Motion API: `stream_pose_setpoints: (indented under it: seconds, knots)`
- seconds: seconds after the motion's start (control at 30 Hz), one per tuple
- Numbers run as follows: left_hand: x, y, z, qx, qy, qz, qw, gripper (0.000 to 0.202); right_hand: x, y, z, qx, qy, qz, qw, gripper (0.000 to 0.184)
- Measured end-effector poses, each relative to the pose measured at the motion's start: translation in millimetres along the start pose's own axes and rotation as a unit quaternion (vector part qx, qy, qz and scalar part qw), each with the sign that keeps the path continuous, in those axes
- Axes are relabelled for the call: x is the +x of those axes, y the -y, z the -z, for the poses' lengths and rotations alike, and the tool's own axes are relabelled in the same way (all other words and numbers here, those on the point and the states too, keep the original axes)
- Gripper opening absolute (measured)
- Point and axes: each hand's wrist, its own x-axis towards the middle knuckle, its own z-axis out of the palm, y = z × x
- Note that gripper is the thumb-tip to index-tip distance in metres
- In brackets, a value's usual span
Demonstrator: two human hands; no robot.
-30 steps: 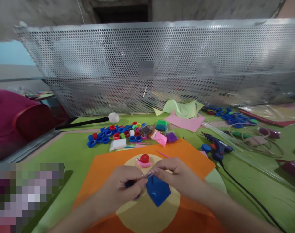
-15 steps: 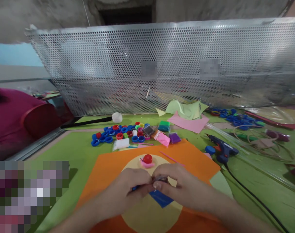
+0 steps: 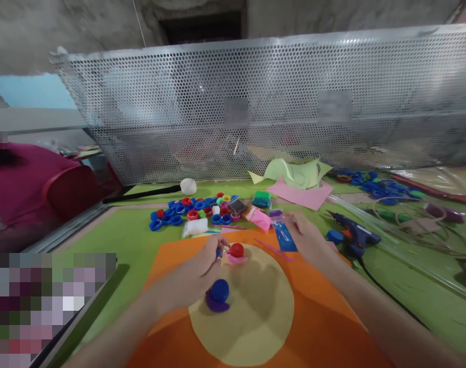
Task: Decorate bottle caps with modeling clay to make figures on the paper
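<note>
My left hand [image 3: 206, 260] is closed, pinching a small blue piece [image 3: 218, 252], probably clay, close to the pink snail figure [image 3: 236, 259] with its round red shell. Below that hand lies a second snail figure [image 3: 217, 306], purple with a round blue shell. Both figures rest on a pale yellow paper circle [image 3: 256, 317]. Over to the right, my right hand [image 3: 304, 232] grips the top of a flat blue plastic packet [image 3: 285, 238] beside the pink clay packet [image 3: 260, 220].
Orange paper [image 3: 317, 317] lies under the circle. Several bottle caps [image 3: 175, 220] and clay packets sit behind it. A glue gun [image 3: 353, 232] with a trailing cord lies right. A perforated metal panel [image 3: 202, 112] stands at the back. A person [image 3: 22, 174] sits left.
My hands have moved apart. The right has carried the blue packet back and right; the left has shifted up and left with the blue piece. The purple snail figure is now uncovered.
</note>
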Motion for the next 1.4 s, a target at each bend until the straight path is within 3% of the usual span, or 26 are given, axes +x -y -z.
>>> stream_pose_setpoints:
  seconds: [0.13, 0.27, 0.37, 0.47, 0.53, 0.57, 0.63, 0.67, 0.77, 0.9, 1.0, 1.03, 1.23, 1.4]
  knots:
    - [-1, -2, -8.0, 0.034, -0.014, -0.061, 0.997, 0.02, 6, -7, -3, -0.032, -0.078, -0.012, 0.996, 0.052]
    - [7, 4, -13.3, 0.042, -0.041, -0.133, 0.989, 0.014, 1, 5, 1, -0.026, -0.081, -0.003, 0.996, 0.05]
    - [9, 6, -15.9, 0.042, -0.058, -0.18, 0.981, 0.014, -11, 22, 2, 0.029, 0.0, 0.044, 0.999, 0.036]
    - [5, 4, -20.3, -0.005, -0.079, -0.181, 0.98, 0.026, -27, 41, -5, 0.122, 0.144, 0.091, 0.978, 0.033]
    - [1, 4, -25.9, -0.079, -0.08, -0.159, 0.981, 0.044, -35, 50, -13, 0.22, 0.245, 0.09, 0.94, 0.031]
    - [0, 5, -29.2, -0.121, -0.073, -0.157, 0.977, 0.053, -38, 53, -17, 0.298, 0.295, 0.063, 0.906, 0.03]
    - [-1, 6, -35.7, -0.177, -0.054, -0.178, 0.966, 0.061, -41, 55, -25, 0.4, 0.339, 0.004, 0.852, 0.031]
    - [-1, 6, -38.1, -0.189, -0.047, -0.19, 0.962, 0.06, -42, 55, -28, 0.422, 0.34, -0.021, 0.84, 0.032]
    - [-1, 4, -38.1, -0.148, -0.034, -0.177, 0.972, 0.054, -41, 50, -35, 0.398, 0.32, -0.049, 0.858, 0.03]
    - [-2, -4, -17.5, -0.026, -0.005, -0.112, 0.993, 0.065, -45, 44, -42, 0.322, 0.28, -0.042, 0.904, 0.032]
    - [1, -1, 2.9, -0.016, -0.031, -0.092, 0.995, 0.038, -49, 42, -44, 0.256, 0.258, -0.004, 0.932, 0.032]
    - [3, 3, 7.7, -0.025, -0.031, -0.065, 0.997, 0.026, -50, 42, -44, 0.241, 0.259, 0.011, 0.935, 0.032]
    - [20, 25, 5.3, -0.027, -0.025, 0.046, 0.998, 0.04, -56, 43, -44, 0.199, 0.273, 0.074, 0.938, 0.029]
    - [23, 28, -1.6, -0.006, -0.039, 0.074, 0.996, 0.038, -45, 42, -37, 0.238, 0.227, 0.029, 0.944, 0.019]
